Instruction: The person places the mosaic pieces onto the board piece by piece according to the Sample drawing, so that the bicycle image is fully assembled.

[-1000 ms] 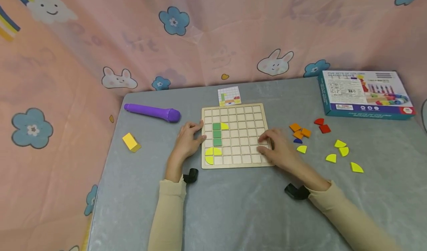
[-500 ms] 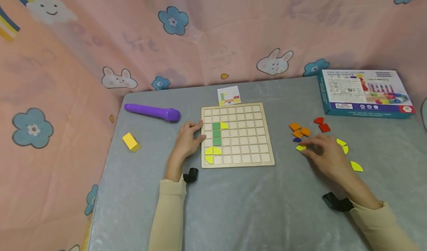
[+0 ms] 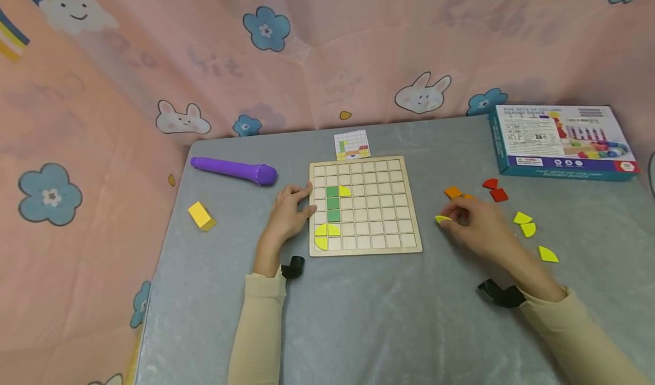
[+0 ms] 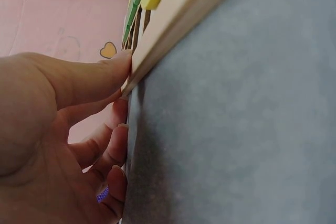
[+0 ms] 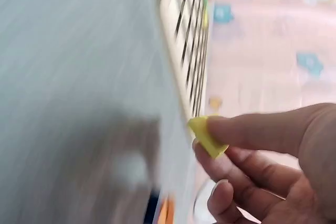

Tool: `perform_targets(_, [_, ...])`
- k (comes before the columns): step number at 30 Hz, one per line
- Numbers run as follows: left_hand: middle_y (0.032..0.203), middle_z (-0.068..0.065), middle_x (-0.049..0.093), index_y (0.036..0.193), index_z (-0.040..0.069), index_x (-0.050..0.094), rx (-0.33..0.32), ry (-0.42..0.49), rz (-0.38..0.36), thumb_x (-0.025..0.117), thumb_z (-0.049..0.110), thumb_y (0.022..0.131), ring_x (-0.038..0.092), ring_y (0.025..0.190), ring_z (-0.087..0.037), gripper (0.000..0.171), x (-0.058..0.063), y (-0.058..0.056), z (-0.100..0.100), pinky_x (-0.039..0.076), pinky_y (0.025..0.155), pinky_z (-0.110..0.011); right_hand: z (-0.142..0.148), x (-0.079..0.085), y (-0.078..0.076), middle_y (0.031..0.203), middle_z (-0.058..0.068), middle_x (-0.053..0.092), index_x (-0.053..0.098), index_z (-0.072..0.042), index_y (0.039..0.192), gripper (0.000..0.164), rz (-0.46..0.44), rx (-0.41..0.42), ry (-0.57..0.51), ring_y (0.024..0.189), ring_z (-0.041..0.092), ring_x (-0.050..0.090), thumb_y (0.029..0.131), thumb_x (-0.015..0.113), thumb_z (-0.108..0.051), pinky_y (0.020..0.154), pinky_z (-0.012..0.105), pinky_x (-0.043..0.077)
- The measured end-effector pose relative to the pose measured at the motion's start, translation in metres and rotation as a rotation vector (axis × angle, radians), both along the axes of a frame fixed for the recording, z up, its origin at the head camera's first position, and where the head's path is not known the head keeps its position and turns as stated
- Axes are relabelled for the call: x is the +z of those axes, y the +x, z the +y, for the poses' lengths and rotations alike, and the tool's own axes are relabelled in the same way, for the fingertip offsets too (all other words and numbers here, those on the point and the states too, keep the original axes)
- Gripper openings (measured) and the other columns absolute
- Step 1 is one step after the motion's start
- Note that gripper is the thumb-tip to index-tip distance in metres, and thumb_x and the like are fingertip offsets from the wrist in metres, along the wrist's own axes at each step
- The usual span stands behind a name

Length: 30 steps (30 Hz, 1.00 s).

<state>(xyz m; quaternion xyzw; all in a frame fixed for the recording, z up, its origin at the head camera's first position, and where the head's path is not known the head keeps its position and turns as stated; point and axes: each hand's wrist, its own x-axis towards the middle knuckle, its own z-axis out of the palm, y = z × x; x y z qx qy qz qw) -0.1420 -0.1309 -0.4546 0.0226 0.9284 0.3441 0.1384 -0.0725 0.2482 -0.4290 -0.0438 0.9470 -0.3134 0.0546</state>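
Evidently, a grey tabletop (image 3: 378, 311) stood before a pink sheet (image 3: 327, 49) printed with blue flowers and white rabbits.
The left hand (image 3: 287, 217) lay relaxed, its thumb and a finger touching the left edge of a square, pale wooden grid board (image 3: 369, 215); the right hand (image 3: 481, 226), fingers curled, pinched a yellow quarter-circle piece (image 3: 442, 219) to the right of the board and apart from it. That piece was thin and plain-faced. Three green squares (image 3: 332, 203) ran in a column on the board, with three yellow quarter-circles (image 3: 320, 230) clustered at its near left corner and another right of the topmost square.
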Motion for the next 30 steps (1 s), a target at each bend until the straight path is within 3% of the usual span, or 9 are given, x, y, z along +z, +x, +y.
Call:
perform_targets(6, [0.153,-0.015,0.049,0.161,0.018,0.045,0.002,0.001,0.002,0.069,0.023,0.105,0.041,0.145,-0.034,0.061,0.000,0.000,0.000,0.031,0.124,-0.053,-0.059,0.000,-0.010,0.086,0.005,0.065,0.080,-0.004,0.117,0.025,0.013,0.135,-0.113,0.082,0.021,0.052,0.093,0.077,-0.004,0.071,0.030,0.041])
perform_targets(11, [0.153,-0.014,0.049,0.161,0.018,0.045,-0.002,0.001,0.004,0.068,0.024,0.105,0.041,0.145,-0.034,0.061,0.000,0.000,-0.001,0.031,0.123,-0.053,-0.102,-0.009,-0.015,0.082,0.000,0.068,0.080,-0.007,0.102,0.011,-0.005,0.233,-0.184,0.075,0.014,0.056,0.091,0.078,-0.005,0.068,0.028,0.046])
perform_targets(20, [0.152,-0.015,0.050,0.161,0.018,0.046,-0.002,0.004,0.011,0.069,0.023,0.104,0.040,0.147,-0.034,0.061,0.000,-0.001,-0.001,0.030,0.124,-0.054,-0.160,-0.017,-0.017,0.078,-0.003,0.073,0.073,-0.011,0.088,0.010,-0.037,0.252,-0.326,0.069,0.007,0.064,0.091,0.083,-0.011,0.067,0.026,0.051])
perform_targets(30, [0.152,-0.015,0.050,0.161,0.017,0.046,-0.010,0.002,0.014,0.069,0.023,0.104,0.041,0.146,-0.034,0.061,0.001,0.000,-0.001,0.030,0.124,-0.054,-0.176,-0.024,-0.016,0.078,0.000,0.057,0.070,-0.015,0.082,0.022,0.003,0.201,-0.130,0.079,0.018,0.045,0.085,0.091,-0.022,0.068,0.031,0.040])
